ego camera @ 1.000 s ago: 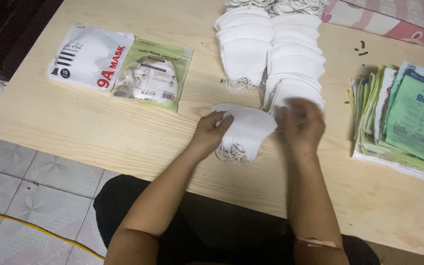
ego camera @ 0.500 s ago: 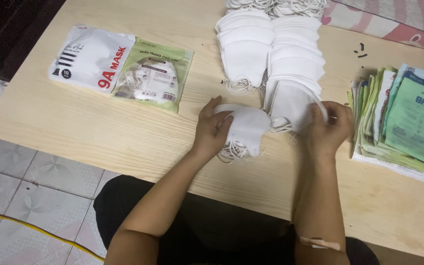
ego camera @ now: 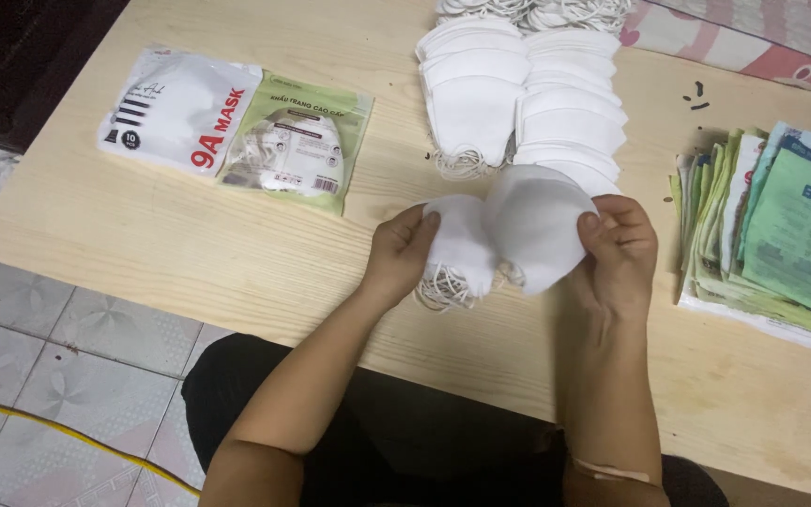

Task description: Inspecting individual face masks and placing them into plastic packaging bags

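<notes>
Masks (ego camera: 504, 235), white, small bunch near the table's (ego camera: 190, 263) front edge: left hand (ego camera: 404, 252) pinching one side, right hand (ego camera: 619, 252) pinching the other.

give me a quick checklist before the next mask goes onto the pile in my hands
1. Left hand has a firm grip on the small stack of white masks: ok.
2. Right hand holds the single mask by its edge: ok.
3. Single mask lined up with the stack: not ok, it overlaps askew.
4. Ear loops tidy: not ok, they dangle below the stack.
5. Supply rows of masks within reach: ok.
6. Count in the stack: cannot tell.
</notes>
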